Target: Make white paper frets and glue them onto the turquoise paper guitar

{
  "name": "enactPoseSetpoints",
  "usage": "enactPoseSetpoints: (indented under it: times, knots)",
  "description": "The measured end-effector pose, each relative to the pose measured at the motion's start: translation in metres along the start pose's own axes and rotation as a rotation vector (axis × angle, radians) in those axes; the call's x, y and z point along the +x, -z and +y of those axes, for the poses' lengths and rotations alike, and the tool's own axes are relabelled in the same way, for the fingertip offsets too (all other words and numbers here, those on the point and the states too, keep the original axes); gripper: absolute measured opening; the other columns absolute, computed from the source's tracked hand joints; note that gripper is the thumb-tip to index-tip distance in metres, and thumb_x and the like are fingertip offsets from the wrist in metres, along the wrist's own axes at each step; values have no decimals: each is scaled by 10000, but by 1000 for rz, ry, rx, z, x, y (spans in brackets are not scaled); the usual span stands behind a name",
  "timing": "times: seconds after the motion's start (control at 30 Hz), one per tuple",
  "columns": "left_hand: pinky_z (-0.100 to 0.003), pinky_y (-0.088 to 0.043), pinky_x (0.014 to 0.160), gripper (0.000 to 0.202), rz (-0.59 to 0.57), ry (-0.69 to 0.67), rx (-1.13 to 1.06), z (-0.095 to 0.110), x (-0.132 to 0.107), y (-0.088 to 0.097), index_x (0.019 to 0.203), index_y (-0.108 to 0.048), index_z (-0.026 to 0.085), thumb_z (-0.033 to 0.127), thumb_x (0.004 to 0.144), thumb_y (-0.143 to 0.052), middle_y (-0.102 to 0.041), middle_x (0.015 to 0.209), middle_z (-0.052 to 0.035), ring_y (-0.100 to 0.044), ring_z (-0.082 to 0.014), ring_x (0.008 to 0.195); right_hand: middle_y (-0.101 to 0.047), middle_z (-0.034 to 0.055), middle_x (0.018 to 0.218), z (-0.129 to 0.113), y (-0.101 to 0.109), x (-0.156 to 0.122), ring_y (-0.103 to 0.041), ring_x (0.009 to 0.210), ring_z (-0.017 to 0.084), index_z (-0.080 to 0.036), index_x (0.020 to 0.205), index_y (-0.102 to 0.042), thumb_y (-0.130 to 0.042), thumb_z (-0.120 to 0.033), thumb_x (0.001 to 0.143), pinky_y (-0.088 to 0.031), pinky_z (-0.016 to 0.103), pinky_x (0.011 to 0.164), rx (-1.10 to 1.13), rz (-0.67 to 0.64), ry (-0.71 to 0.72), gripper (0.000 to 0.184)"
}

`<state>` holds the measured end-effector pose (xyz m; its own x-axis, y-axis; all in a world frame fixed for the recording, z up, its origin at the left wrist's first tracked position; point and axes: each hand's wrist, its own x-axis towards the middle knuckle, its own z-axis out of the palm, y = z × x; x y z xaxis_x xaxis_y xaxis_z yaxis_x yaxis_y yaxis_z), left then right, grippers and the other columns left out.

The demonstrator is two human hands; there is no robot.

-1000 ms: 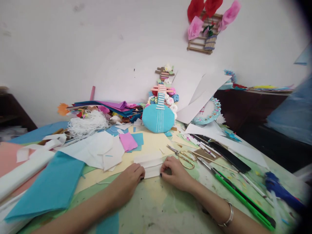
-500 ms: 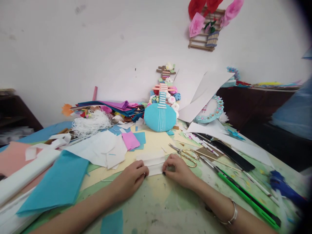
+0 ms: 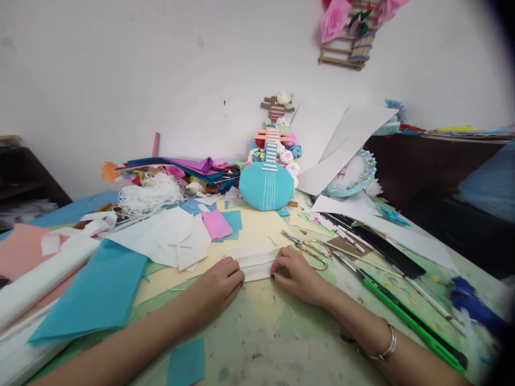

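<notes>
Between my two hands a folded strip of white paper (image 3: 256,264) lies on the table, with a crease running across its length. My left hand (image 3: 222,284) is closed on the left end of the strip, its fingers bent together. My right hand (image 3: 295,273) pinches the right end, thumb and fingertips at the edge. Just beyond my right hand are gold-handled scissors (image 3: 314,249) with their blades slightly apart. A blue paper lute (image 3: 266,186) with white strings stands upright behind the strip.
To the right lie a green utility knife (image 3: 410,316), a black strip (image 3: 388,249) and a blue glue gun (image 3: 475,305). At left are a folded teal sheet (image 3: 96,295), white paper scraps (image 3: 161,238) and tangled white string (image 3: 151,197). A teal square (image 3: 186,362) lies near the front edge.
The view has tilted down slightly and shifted left. My left fingers have flattened a little over the strip's end, and the paper lies flatter. Both hands keep to its ends.
</notes>
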<state>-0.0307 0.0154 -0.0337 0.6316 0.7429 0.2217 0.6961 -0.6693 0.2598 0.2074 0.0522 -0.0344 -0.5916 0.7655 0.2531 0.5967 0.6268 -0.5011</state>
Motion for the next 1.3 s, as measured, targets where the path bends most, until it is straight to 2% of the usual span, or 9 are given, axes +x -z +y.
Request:
enactPoseSetpoints:
  times: [0.2, 0.37, 0.53, 0.77, 0.93, 1.03, 1.17, 1.3]
  knots:
    - [-291, -415, 702, 137, 11, 123, -123, -4, 2, 1, 805, -501, 171, 113, 872, -398, -557, 823, -43, -508, -174, 783, -545, 20, 743, -5, -5, 3, -495, 806, 179, -165, 666, -603, -590, -48, 700, -360, 311, 744, 47, 26, -190, 122]
    - [-258, -383, 639, 136, 26, 142, -176, -7, 3, 2, 776, -494, 178, 78, 827, -417, -533, 740, -10, -496, -148, 700, -554, 36, 758, -7, -5, 4, -507, 820, 189, -152, 658, -611, -618, -41, 687, -378, 317, 756, 62, 76, -246, 115]
    - [-241, -402, 666, 201, 9, 71, -206, -9, 3, 3, 821, -561, 176, 84, 854, -385, -540, 834, -32, -520, -135, 741, -562, 39, 799, -6, -2, 2, -514, 848, 182, -151, 700, -644, -647, -5, 681, -393, 305, 773, 91, 84, -225, 147]
    - [-269, -418, 714, 201, -38, -63, -41, -9, -4, 14, 870, -618, 180, 116, 865, -428, -544, 875, -52, -520, -156, 786, -558, 41, 760, 7, 1, 1, -500, 816, 186, -189, 752, -715, -661, -30, 734, -404, 305, 732, 30, 53, 41, 168]
    - [-263, -426, 704, 224, 7, -92, -11, -14, -4, 9, 837, -632, 167, 162, 911, -420, -567, 854, -59, -531, -154, 778, -565, 55, 770, 11, 3, 1, -480, 812, 196, -174, 781, -699, -630, -68, 774, -397, 318, 731, -49, 57, 131, 127]
    - [-266, -423, 690, 230, 46, -89, 7, -17, -4, 3, 806, -647, 166, 167, 907, -441, -581, 811, -53, -541, -153, 753, -567, 61, 806, 9, 2, 2, -476, 828, 196, -161, 796, -661, -590, -68, 786, -386, 322, 746, -68, 21, 111, 117]
    - [-278, -430, 699, 210, 91, -58, 15, -18, -2, 2, 818, -649, 160, 162, 888, -451, -605, 809, -58, -555, -160, 758, -554, 36, 789, 6, 1, 3, -475, 821, 182, -170, 779, -614, -557, -93, 797, -364, 317, 760, -26, -24, -6, 97]
    - [-258, -426, 698, 164, 60, 23, -86, -15, 0, 6, 855, -614, 172, 119, 846, -460, -607, 812, -31, -559, -145, 763, -542, 18, 756, 5, 0, 4, -470, 794, 171, -175, 717, -585, -544, -82, 776, -352, 306, 749, 32, -20, -90, 118]
